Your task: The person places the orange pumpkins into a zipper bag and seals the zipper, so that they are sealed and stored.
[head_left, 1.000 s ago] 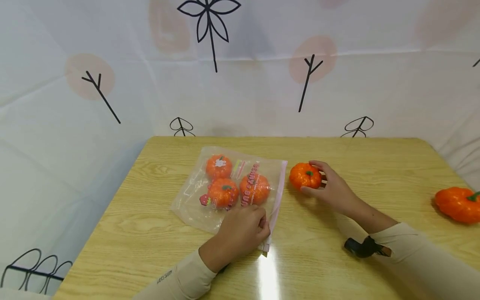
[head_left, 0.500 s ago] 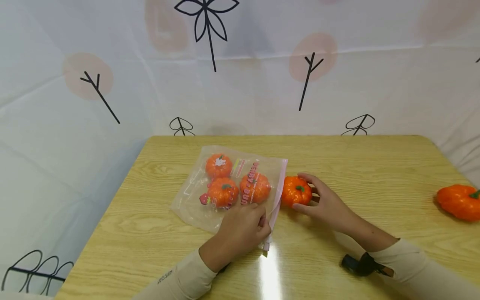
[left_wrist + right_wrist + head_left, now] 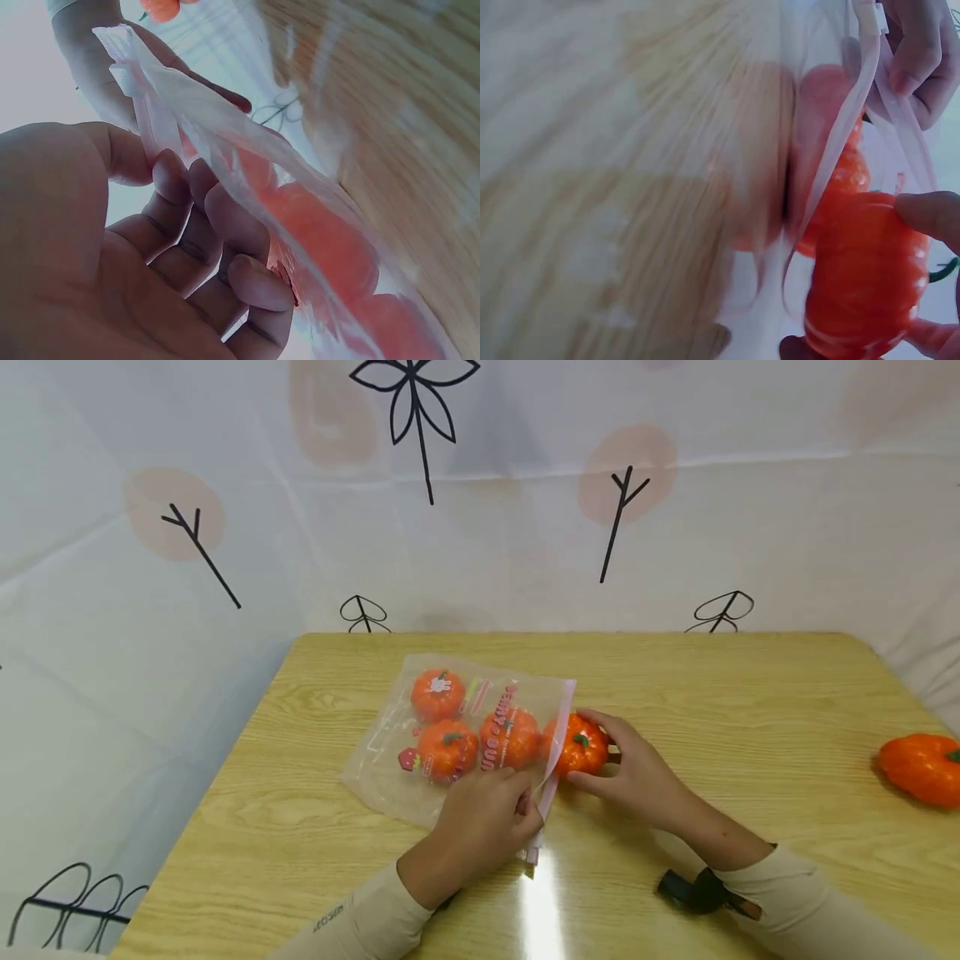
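A translucent zip bag with printed lettering and a pink zip edge lies on the table, three small orange pumpkins inside it. My left hand pinches the upper layer of the bag near its mouth, fingers curled, lifting it apart from the lower layer in the left wrist view. My right hand grips another orange pumpkin with a green stem, thumb on the near side and fingers on the far side. That pumpkin sits partly inside the mouth, its left part under the film. In the right wrist view, the white slider is near my left fingers.
One more orange pumpkin lies at the right side of the wooden table. A white printed cloth hangs behind the table's far edge. A black device is at my right wrist.
My right hand has moved left with the pumpkin, from beside the bag to partly inside its mouth. My left hand stays on the bag's edge.
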`<move>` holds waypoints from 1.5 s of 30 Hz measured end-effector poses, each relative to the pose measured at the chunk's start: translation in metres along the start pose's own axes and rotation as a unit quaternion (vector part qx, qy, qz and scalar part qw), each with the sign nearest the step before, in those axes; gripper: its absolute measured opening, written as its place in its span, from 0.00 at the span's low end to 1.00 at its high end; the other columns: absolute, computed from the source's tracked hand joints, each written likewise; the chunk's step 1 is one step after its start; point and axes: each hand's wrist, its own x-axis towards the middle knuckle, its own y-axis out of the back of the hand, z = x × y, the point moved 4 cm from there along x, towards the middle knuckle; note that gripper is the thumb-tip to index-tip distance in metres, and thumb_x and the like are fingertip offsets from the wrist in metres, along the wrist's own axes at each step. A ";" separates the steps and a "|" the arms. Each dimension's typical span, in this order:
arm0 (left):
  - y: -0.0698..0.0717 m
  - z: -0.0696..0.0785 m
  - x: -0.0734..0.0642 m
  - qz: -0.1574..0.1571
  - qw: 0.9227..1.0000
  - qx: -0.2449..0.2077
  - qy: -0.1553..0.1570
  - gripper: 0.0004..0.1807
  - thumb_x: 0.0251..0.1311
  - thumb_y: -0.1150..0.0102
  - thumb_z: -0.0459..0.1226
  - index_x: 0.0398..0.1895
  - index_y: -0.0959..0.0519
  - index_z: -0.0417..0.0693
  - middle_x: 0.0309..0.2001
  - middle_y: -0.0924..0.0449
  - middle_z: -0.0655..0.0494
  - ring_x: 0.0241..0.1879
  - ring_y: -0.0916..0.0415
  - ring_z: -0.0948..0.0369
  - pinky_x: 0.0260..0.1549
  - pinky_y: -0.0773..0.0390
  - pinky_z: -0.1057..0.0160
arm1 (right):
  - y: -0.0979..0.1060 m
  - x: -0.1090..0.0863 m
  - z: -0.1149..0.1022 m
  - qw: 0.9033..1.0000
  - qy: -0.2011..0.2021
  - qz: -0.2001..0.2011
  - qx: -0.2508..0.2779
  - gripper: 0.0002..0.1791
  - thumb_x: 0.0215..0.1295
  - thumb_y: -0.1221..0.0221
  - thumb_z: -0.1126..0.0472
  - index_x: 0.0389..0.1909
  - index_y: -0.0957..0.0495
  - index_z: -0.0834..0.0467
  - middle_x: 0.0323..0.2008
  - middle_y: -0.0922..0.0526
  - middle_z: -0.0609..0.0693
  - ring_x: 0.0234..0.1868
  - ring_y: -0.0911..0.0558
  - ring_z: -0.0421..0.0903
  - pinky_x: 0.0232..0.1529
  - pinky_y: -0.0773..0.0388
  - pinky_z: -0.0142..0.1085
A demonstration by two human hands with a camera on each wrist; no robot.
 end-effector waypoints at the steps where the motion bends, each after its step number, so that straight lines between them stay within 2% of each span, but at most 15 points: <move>1: 0.000 0.000 0.000 0.001 1.000 -0.001 -0.001 0.13 0.53 0.40 0.42 0.17 0.33 0.60 0.16 0.38 0.70 0.16 0.43 0.72 0.18 0.45 0.72 | 0.000 0.000 0.000 1.000 0.002 -0.001 -0.001 0.43 0.58 0.29 0.59 0.72 0.39 0.63 0.67 0.33 0.64 0.61 0.25 0.62 0.53 0.19 0.49; 6: -0.001 0.002 0.000 0.002 1.000 -0.001 -0.004 0.13 0.52 0.39 0.42 0.17 0.34 0.60 0.16 0.38 0.70 0.16 0.43 0.71 0.18 0.45 0.72 | -0.003 -0.001 0.003 1.000 0.001 -0.009 -0.004 0.43 0.58 0.29 0.59 0.72 0.39 0.61 0.65 0.32 0.63 0.61 0.24 0.61 0.52 0.18 0.47; 11: -0.003 0.003 0.000 -0.008 1.000 -0.005 -0.010 0.13 0.53 0.40 0.42 0.17 0.33 0.59 0.16 0.39 0.70 0.16 0.43 0.72 0.19 0.45 0.72 | -0.005 -0.003 0.006 1.000 0.006 -0.014 -0.007 0.43 0.58 0.29 0.59 0.72 0.38 0.60 0.65 0.31 0.63 0.61 0.24 0.61 0.53 0.19 0.50; 19: -0.002 0.004 0.000 -0.005 1.000 -0.001 -0.027 0.14 0.53 0.40 0.41 0.18 0.35 0.59 0.16 0.40 0.70 0.17 0.44 0.72 0.20 0.45 0.72 | -0.006 -0.002 0.004 1.000 0.021 -0.022 -0.003 0.43 0.58 0.29 0.58 0.72 0.38 0.60 0.66 0.31 0.63 0.62 0.25 0.61 0.55 0.21 0.53; 22: -0.002 0.006 0.000 -0.003 1.000 -0.004 -0.031 0.14 0.53 0.40 0.41 0.17 0.35 0.58 0.17 0.40 0.69 0.17 0.44 0.72 0.23 0.37 0.69 | -0.007 -0.003 0.004 0.999 0.025 -0.023 0.002 0.43 0.57 0.29 0.58 0.72 0.38 0.61 0.66 0.31 0.62 0.61 0.24 0.61 0.55 0.20 0.51; 24: -0.001 0.007 0.000 0.000 0.999 -0.008 -0.033 0.14 0.53 0.41 0.40 0.17 0.36 0.58 0.17 0.40 0.69 0.17 0.44 0.72 0.31 0.26 0.62 | -0.008 -0.003 0.004 0.999 0.026 -0.024 0.006 0.43 0.57 0.28 0.59 0.72 0.38 0.61 0.66 0.31 0.62 0.60 0.23 0.60 0.54 0.20 0.50; 27: 0.000 0.007 -0.001 0.001 0.999 -0.021 -0.037 0.14 0.53 0.41 0.39 0.17 0.36 0.58 0.18 0.40 0.69 0.18 0.44 0.72 0.38 0.22 0.51 | -0.010 -0.003 0.003 0.999 0.024 -0.027 0.010 0.43 0.57 0.29 0.59 0.72 0.38 0.62 0.66 0.31 0.63 0.59 0.23 0.60 0.54 0.19 0.49; 29: 0.001 0.007 -0.001 0.002 0.999 -0.026 -0.041 0.14 0.53 0.41 0.39 0.17 0.36 0.58 0.18 0.40 0.69 0.19 0.44 0.72 0.42 0.22 0.47 | -0.010 -0.003 0.003 0.999 0.021 -0.029 0.014 0.43 0.57 0.29 0.59 0.72 0.38 0.62 0.66 0.31 0.63 0.59 0.22 0.61 0.54 0.19 0.49; 32: 0.000 0.007 -0.001 0.000 0.999 -0.030 -0.046 0.13 0.52 0.41 0.39 0.18 0.35 0.58 0.19 0.39 0.69 0.19 0.44 0.72 0.42 0.25 0.47 | -0.011 -0.003 0.003 0.999 0.019 -0.030 0.013 0.43 0.57 0.28 0.58 0.71 0.38 0.63 0.66 0.31 0.63 0.58 0.22 0.61 0.54 0.20 0.50; 35: -0.001 0.008 -0.001 -0.002 0.998 -0.026 -0.052 0.13 0.52 0.41 0.39 0.18 0.35 0.58 0.19 0.39 0.69 0.20 0.43 0.71 0.49 0.28 0.40 | -0.012 -0.003 0.004 0.999 0.018 -0.031 0.010 0.43 0.56 0.28 0.57 0.71 0.37 0.63 0.65 0.30 0.63 0.58 0.21 0.61 0.54 0.20 0.50; 45: 0.000 0.010 -0.003 0.010 0.997 -0.023 -0.073 0.11 0.50 0.39 0.39 0.19 0.32 0.57 0.20 0.36 0.68 0.23 0.40 0.71 0.50 0.31 0.42 | -0.014 -0.003 0.005 0.999 0.027 -0.032 0.014 0.43 0.55 0.27 0.57 0.69 0.35 0.62 0.64 0.28 0.62 0.57 0.20 0.59 0.54 0.19 0.48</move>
